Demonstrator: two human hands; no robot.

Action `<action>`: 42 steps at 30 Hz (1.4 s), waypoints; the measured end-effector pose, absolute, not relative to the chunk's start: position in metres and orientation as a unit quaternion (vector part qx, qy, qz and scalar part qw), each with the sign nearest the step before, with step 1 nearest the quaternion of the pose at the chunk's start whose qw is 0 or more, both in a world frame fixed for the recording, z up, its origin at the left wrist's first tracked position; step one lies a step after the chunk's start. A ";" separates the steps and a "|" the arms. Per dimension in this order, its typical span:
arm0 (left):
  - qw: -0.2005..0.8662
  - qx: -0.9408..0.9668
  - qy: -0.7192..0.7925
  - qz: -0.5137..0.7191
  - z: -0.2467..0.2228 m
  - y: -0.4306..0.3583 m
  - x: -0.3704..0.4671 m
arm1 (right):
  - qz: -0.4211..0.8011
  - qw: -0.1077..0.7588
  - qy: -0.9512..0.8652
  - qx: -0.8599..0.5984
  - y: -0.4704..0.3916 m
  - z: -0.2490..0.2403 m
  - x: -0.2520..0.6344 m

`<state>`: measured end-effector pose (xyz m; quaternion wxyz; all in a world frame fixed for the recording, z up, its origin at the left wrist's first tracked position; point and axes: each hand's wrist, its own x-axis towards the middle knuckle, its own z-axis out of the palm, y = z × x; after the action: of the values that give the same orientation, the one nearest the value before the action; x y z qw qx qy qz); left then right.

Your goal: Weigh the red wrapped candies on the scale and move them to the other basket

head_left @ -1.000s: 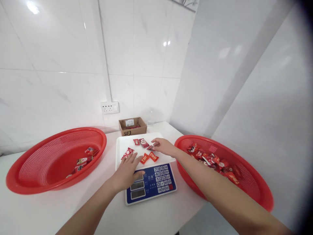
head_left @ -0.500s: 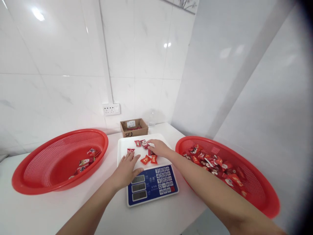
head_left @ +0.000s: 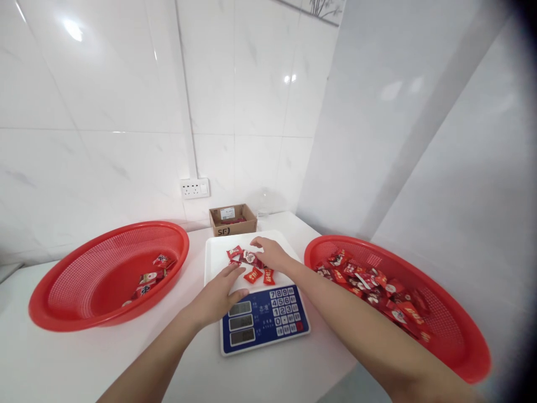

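Note:
Several red wrapped candies (head_left: pixel 253 275) lie in a loose cluster on the white pan (head_left: pixel 214 253) of a digital scale with a blue keypad panel (head_left: pixel 265 324). My left hand (head_left: pixel 220 294) is over the pan's front left part, fingers stretched out and nothing held, close to the candies. From the right, my right hand (head_left: pixel 271 254) reaches over the pan with its fingers apart and slightly curved, beside the cluster. It partly hides the candies under it, so I cannot tell if its fingertips touch them.
A red plastic basket (head_left: pixel 54 296) on the left contains a few candies. Another red basket (head_left: pixel 453 330) on the right holds a pile of them. Behind the scale stands a small cardboard box (head_left: pixel 237 228), near the tiled wall with a socket (head_left: pixel 195 188).
The candy by my left fingers has shifted toward the others, and the cluster is tighter. My left hand has moved slightly right; my right hand's fingers have lifted a little. The view has shifted slightly.

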<state>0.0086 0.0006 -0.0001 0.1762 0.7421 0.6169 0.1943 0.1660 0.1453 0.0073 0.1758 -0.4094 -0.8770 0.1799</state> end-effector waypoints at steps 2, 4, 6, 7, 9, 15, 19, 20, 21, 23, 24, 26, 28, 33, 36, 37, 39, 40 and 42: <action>0.181 0.741 0.616 0.200 -0.003 0.001 0.008 | 0.175 0.171 -0.877 -0.413 0.147 0.010 0.176; 0.178 0.742 0.615 0.200 -0.005 0.002 0.008 | 0.172 0.148 -0.877 -0.424 0.148 0.011 0.188; 0.168 0.747 0.613 0.195 -0.007 0.003 0.009 | 0.172 0.121 -0.877 -0.433 0.145 0.011 0.198; 0.164 0.751 0.610 0.193 -0.007 0.004 0.010 | 0.174 0.111 -0.878 -0.431 0.142 0.011 0.202; 0.160 0.756 0.606 0.191 -0.008 0.004 0.012 | 0.183 0.102 -0.886 -0.414 0.134 0.011 0.206; 0.152 0.769 0.593 0.185 -0.007 0.002 0.015 | 0.190 0.121 -0.905 -0.362 0.105 0.026 0.217; 0.149 0.773 0.595 0.162 -0.006 -0.005 0.006 | 0.171 0.093 -0.894 -0.403 0.087 0.041 0.247; 0.150 0.773 0.597 0.156 -0.005 -0.007 0.004 | 0.167 0.087 -0.887 -0.422 0.082 0.043 0.257; 0.152 0.770 0.601 0.151 -0.004 -0.009 0.001 | 0.161 0.082 -0.878 -0.443 0.076 0.043 0.268; 0.158 0.764 0.608 0.149 -0.002 -0.012 -0.002 | 0.141 0.074 -0.868 -0.471 0.064 0.037 0.291; 0.163 0.760 0.610 0.152 -0.001 -0.013 -0.003 | 0.130 0.076 -0.863 -0.481 0.058 0.032 0.301; 0.168 0.756 0.612 0.159 -0.001 -0.011 -0.003 | 0.123 0.075 -0.854 -0.500 0.047 0.020 0.321; 0.162 0.758 0.610 0.163 -0.001 -0.005 0.000 | 0.128 0.078 -0.836 -0.527 0.038 0.007 0.337; 0.143 0.752 0.633 0.115 -0.003 0.028 0.021 | 0.167 0.105 -0.804 -0.560 0.027 -0.004 0.355; 0.145 0.741 0.649 0.096 -0.004 0.049 0.036 | 0.187 0.104 -0.797 -0.565 0.026 -0.006 0.356; 0.144 0.741 0.650 0.091 -0.004 0.055 0.040 | 0.193 0.103 -0.794 -0.567 0.026 -0.008 0.356; 0.139 0.744 0.649 0.081 -0.005 0.066 0.047 | 0.204 0.105 -0.789 -0.569 0.026 -0.016 0.355; 0.137 0.747 0.646 0.077 -0.005 0.070 0.050 | 0.209 0.107 -0.788 -0.569 0.027 -0.020 0.356; 0.131 0.753 0.641 0.069 -0.005 0.076 0.053 | 0.215 0.110 -0.785 -0.570 0.028 -0.029 0.356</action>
<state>0.0534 0.0764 -0.0054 0.1307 0.7532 0.6409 0.0692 0.3561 0.0276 -0.0288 0.1102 -0.5702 -0.7851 0.2153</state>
